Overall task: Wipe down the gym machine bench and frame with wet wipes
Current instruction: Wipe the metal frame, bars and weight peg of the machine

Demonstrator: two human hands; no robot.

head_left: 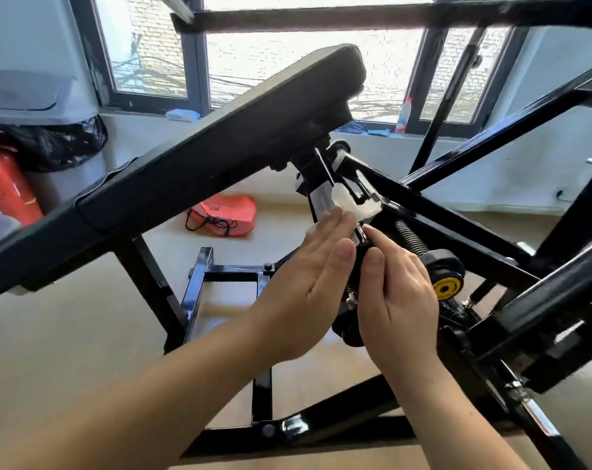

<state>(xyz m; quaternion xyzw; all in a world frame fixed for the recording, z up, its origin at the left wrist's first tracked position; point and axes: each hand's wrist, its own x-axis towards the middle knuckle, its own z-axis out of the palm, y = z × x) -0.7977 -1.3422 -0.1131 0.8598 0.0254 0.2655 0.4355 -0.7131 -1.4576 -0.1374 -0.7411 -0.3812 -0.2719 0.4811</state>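
A black padded bench [253, 110] slants up across the view on a black steel frame [457, 225]. A white wet wipe [347, 201] lies bunched against the frame post under the pad, beside a white label. My left hand [308, 283] has straight fingers pressing the wipe against that post. My right hand [399, 296] sits just to the right, its fingers curled round the lower part of the same post, thumb up. A coiled spring [411, 237] and a black and yellow knob [445, 288] lie right behind the right hand.
An orange bag [225, 215] lies on the pale floor. A red fire extinguisher [3, 188] and a black-bagged bin stand at the left. The window sill carries a spray bottle [404, 115] and a blue pack [182, 114]. Frame bars cross the right side.
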